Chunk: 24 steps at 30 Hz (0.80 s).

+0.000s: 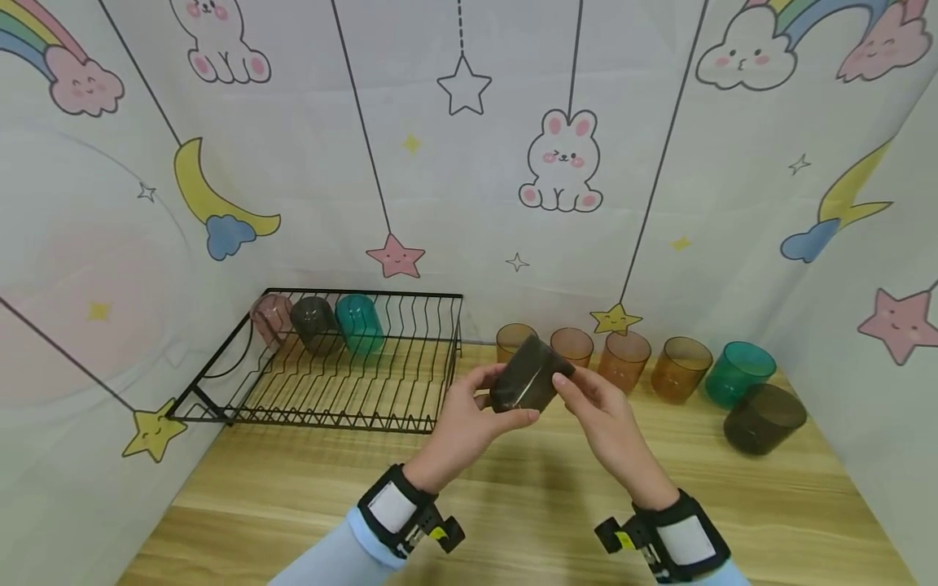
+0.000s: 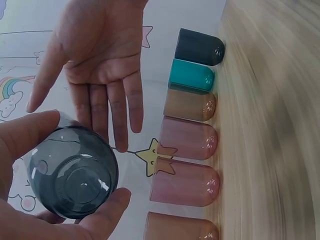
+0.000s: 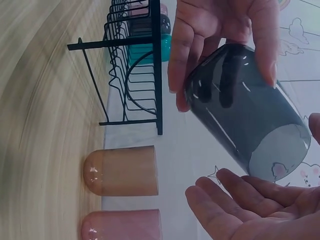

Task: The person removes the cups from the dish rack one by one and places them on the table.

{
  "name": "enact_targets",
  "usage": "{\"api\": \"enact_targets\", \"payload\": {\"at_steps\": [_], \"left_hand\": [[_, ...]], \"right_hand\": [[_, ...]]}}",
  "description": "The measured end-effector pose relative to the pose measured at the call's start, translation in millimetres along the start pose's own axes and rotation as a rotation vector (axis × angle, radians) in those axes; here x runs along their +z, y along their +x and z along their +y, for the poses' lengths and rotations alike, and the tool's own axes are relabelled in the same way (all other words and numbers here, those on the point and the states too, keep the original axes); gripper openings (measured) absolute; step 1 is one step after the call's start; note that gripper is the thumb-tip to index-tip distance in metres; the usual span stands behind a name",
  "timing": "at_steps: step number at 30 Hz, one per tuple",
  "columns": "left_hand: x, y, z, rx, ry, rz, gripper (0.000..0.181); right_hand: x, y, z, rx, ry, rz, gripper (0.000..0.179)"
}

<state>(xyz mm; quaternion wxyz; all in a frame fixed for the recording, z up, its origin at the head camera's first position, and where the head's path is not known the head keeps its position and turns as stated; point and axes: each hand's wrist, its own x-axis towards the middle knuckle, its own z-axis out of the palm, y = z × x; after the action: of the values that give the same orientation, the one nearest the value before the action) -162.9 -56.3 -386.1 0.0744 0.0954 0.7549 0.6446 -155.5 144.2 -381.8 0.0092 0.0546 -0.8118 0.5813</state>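
A clear dark grey cup (image 1: 529, 376) is held tilted in the air above the table. My left hand (image 1: 469, 419) grips it near its rounded base, thumb on one side and fingers on the other. In the right wrist view the mouth of the cup points down toward my right hand (image 3: 255, 205). That hand lies with its palm turned to the cup and its fingers nearly straight, close by the rim. From the left wrist view, the cup's round bottom (image 2: 82, 185) shows between the left thumb and fingers.
A black wire dish rack (image 1: 410, 294) stands at the back left, holding a pink cup (image 1: 269, 316), a dark grey cup (image 1: 313, 325) and a teal cup (image 1: 359, 324). Several upright cups line the back right, among them an amber one (image 1: 681, 370), a teal one (image 1: 740, 374) and a dark one (image 1: 764, 419).
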Motion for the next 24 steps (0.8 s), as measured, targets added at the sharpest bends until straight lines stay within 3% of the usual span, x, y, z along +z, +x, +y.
{"api": "enact_targets", "payload": {"at_steps": [7,16,24], "left_hand": [[3.3,1.5,-5.9,0.067,0.081,0.027,0.072],[11.7,2.5,-12.5,0.074,0.078,0.028,0.076],[16.9,1.1,-14.3,0.094,0.106,0.037,0.076]], "right_hand": [[2,0.0,-5,-0.006,0.031,0.008,0.058],[8,-0.1,-8,-0.034,0.085,0.020,0.058],[12,0.0,-9,-0.067,0.043,0.056,0.068]]}}
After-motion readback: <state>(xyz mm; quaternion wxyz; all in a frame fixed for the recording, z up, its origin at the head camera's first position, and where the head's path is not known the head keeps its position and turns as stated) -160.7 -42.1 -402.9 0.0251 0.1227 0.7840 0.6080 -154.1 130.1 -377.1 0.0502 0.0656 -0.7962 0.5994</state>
